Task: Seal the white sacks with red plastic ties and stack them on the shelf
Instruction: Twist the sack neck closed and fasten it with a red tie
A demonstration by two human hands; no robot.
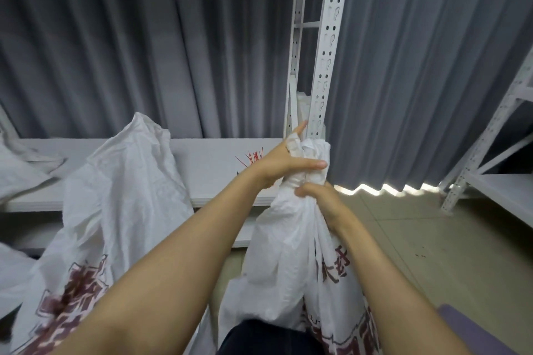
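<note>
Forearms are reaching up from the bottom of the frame, over a dark trouser knee [259, 337], and both are meeting at the neck of the white sack [277, 253]. It is standing on the floor right in front of the person, just beside the shelf's edge. The right hand [318, 200] is clenching around the gathered neck. The left hand [284, 163] is gripping the bunched top just above it, thumb lying straight across, forefinger sticking up, the other fingers curling into the plastic.

I'm seeing no tie on that neck, so this one looks gathered but not yet sealed. The red ties [253, 157] are lying in a loose bundle on the shelf [207, 164], close behind the hands. To the left, a second sack [124, 190] is leaning against the shelf with its mouth gaping open. So by my reckoning it's early going: tying and stacking are all ahead. Behind everything a grey curtain [101, 52] is hanging.
</note>
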